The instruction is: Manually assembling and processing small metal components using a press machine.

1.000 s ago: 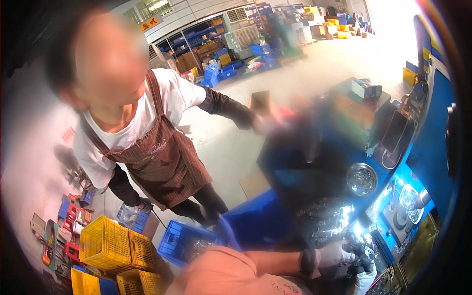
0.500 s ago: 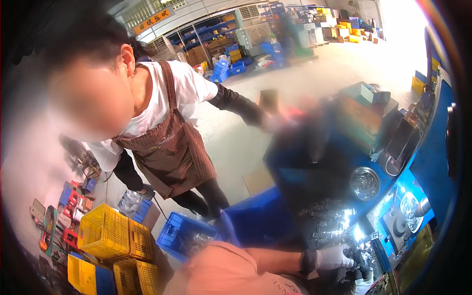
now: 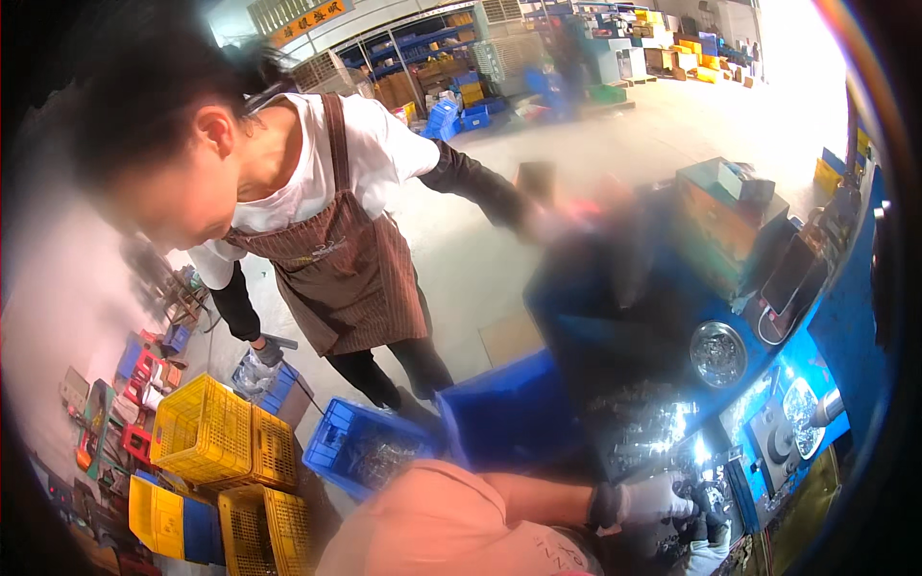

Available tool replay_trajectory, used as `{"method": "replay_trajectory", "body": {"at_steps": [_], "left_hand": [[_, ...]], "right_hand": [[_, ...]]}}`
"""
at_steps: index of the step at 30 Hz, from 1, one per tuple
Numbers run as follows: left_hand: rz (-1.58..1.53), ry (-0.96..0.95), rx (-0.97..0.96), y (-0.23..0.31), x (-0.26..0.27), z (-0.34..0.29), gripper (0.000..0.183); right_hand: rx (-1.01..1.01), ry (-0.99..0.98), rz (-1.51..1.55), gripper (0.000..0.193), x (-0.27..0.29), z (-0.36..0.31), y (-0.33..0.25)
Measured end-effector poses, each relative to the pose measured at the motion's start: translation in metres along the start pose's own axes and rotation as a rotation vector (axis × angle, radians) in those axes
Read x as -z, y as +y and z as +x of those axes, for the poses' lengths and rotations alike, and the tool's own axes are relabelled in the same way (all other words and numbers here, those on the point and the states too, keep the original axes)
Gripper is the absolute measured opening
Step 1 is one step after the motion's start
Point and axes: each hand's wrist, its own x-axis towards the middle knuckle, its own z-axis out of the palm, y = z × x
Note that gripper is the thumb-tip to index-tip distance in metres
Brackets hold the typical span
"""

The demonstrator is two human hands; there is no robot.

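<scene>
Head view: gloved left hand (image 3: 657, 500) and gloved right hand (image 3: 709, 549) close together beside small glinting pieces (image 3: 645, 437). Finger closure and anything gripped, I cannot tell

Upper-right glare, smeared middle, dark rim.

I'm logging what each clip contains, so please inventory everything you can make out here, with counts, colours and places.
co-worker: one, white shirt, brown striped apron, upper left
wall sign: one, orange, top
mesh crates: several, yellow, lower left
open bin with shiny pieces: one, blue, lower centre-left
larger bin: one, darker blue, right of that
workbench: one, blue, right
small box: one, pale, atop a bigger box
round metal bowl: one, silver, on workbench
phone-like device: one, dark, far right
small shiny parts: uncountable, silver, near hands
left hand: one, pale glove, lower right
right hand: one, pale glove, below left; anything held is unclear
</scene>
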Motion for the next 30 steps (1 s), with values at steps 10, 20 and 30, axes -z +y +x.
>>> {"method": "replay_trajectory", "body": {"at_steps": [10, 20, 30], "left_hand": [[0.466, -0.047, -0.469, 0.015, 0.014, 0.002, 0.019], [-0.105, -0.053, 0.052, 0.006, 0.006, 0.019, 0.021], [-0.033, -0.002, 0.06, -0.011, 0.008, 0.016, 0.022]], "right_hand": [[0.297, 0.56, 0.048, 0.014, 0.045, 0.01, 0.019], [0.464, 0.585, -0.58, 0.028, 0.089, 0.01, 0.04], [0.711, 0.455, -1.086, 0.02, 0.064, 0.048, 0.075]]}}
